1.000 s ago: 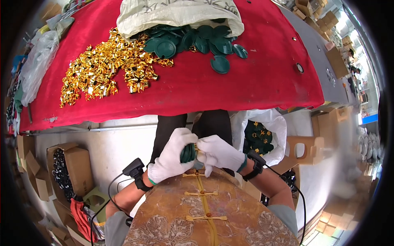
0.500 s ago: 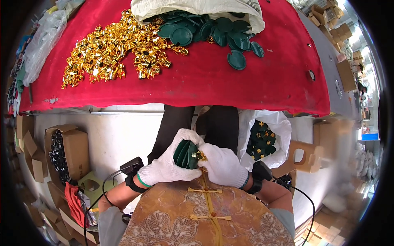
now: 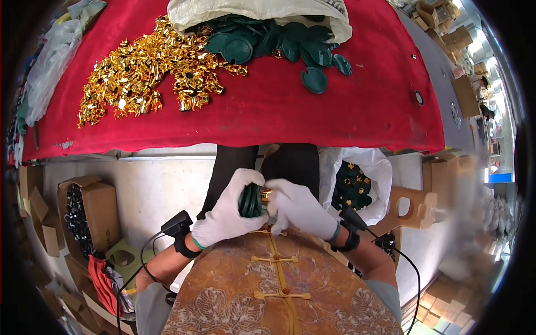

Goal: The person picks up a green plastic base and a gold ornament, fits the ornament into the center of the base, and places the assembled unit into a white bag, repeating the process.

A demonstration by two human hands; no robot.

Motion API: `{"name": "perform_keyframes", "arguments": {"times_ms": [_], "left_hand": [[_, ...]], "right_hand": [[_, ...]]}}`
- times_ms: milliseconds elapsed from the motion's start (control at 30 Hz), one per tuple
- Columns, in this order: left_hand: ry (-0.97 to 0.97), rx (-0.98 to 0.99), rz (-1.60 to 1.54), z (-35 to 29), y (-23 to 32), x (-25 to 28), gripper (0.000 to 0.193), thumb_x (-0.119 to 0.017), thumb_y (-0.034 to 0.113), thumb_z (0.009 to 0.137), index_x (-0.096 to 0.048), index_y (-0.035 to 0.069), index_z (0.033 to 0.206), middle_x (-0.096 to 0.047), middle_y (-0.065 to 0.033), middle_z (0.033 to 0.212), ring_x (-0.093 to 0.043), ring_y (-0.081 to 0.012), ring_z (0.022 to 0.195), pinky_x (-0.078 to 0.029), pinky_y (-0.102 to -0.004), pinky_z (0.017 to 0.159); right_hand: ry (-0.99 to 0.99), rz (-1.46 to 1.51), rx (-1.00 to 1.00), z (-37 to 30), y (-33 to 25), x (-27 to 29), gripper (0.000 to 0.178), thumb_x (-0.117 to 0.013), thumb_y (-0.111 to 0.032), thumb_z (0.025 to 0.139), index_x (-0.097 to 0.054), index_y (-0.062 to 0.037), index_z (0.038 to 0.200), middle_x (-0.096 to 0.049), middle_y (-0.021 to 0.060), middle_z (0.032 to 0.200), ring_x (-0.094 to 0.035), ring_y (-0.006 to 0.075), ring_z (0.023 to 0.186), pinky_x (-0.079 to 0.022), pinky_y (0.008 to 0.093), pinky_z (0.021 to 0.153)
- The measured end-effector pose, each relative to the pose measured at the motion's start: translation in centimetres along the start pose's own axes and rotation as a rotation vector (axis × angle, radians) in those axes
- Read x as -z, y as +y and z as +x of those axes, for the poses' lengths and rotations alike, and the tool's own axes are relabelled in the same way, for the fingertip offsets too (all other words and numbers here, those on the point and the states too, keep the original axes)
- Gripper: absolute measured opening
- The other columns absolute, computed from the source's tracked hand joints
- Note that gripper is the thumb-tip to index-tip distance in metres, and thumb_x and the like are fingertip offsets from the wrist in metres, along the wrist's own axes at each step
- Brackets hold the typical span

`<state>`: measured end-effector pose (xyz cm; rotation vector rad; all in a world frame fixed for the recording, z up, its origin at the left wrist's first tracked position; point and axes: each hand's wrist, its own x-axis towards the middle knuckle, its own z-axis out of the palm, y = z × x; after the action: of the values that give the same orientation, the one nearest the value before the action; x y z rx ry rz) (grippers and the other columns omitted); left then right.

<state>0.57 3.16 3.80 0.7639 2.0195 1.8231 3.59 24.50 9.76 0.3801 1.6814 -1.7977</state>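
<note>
I've got my left hand (image 3: 229,215) wrapped around some green discs (image 3: 249,201), right hand (image 3: 301,206) pinching a gold piece (image 3: 266,195) right beside them.

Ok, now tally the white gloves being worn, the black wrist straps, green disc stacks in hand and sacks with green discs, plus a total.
Left glove and right glove: 2
Left strap and right strap: 2
Held green disc stack: 1
Upper sack and lower sack: 2
Total: 7

We see a red cloth-covered table (image 3: 312,120), a pale, smooth floor (image 3: 153,187) and bright white light (image 3: 478,41) at upper right.
</note>
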Motion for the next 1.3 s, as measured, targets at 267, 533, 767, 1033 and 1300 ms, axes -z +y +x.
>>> {"name": "perform_keyframes", "arguments": {"times_ms": [267,533,767,1033,1300], "left_hand": [[-0.127,0.338,-0.646,-0.3,2.0,0.8,0.071,-0.087,0.000,0.074,-0.047,0.013,0.132,-0.045,-0.0005,0.121,-0.046,-0.0105,0.113,-0.042,-0.0298,0.101],[-0.053,-0.164,0.000,0.2,0.8,0.0,0.064,-0.081,-0.004,0.073,-0.050,0.007,0.127,-0.052,-0.0156,0.122,-0.056,-0.0311,0.116,-0.047,-0.0399,0.102],[0.012,-0.201,0.130,1.8,-0.5,-1.4,0.070,-0.089,0.007,0.070,-0.056,0.005,0.131,-0.054,-0.0182,0.130,-0.058,-0.0343,0.120,-0.049,-0.0433,0.105],[-0.031,0.556,-1.213,-0.8,-2.7,-0.3,0.048,-0.070,-0.005,0.092,-0.054,0.013,0.134,-0.063,-0.0122,0.129,-0.067,-0.0254,0.112,-0.057,-0.0356,0.085],[-0.054,0.405,-1.640,-2.6,-4.4,0.7,0.071,-0.074,-0.005,0.089,-0.047,0.016,0.150,-0.058,-0.0170,0.142,-0.058,-0.0327,0.129,-0.054,-0.0457,0.097]], "right_hand": [[0.174,-1.181,0.784,-0.2,3.7,-0.6,0.047,-0.076,-0.027,0.094,-0.055,-0.0070,0.132,-0.061,0.0122,0.096,-0.067,0.0309,0.072,-0.054,0.0387,0.063],[0.086,-0.351,0.266,-0.7,1.5,-1.6,0.019,-0.062,-0.018,0.103,-0.065,0.0012,0.103,-0.060,0.0049,0.078,-0.060,0.0158,0.058,-0.058,0.0337,0.059],[0.035,0.230,-0.128,0.9,2.0,1.3,0.025,-0.061,-0.024,0.107,-0.064,0.0012,0.107,-0.056,0.0017,0.077,-0.057,0.0111,0.057,-0.065,0.0335,0.060],[0.652,-0.727,0.037,-7.2,1.1,9.0,0.030,-0.068,-0.020,0.094,-0.073,-0.0001,0.116,-0.074,0.0108,0.091,-0.072,0.0241,0.079,-0.058,0.0378,0.075],[0.621,-1.153,0.794,1.4,-5.0,5.1,0.052,-0.081,-0.012,0.084,-0.065,-0.0006,0.132,-0.068,0.0206,0.129,-0.064,0.0414,0.121,-0.054,0.0459,0.101]]}}
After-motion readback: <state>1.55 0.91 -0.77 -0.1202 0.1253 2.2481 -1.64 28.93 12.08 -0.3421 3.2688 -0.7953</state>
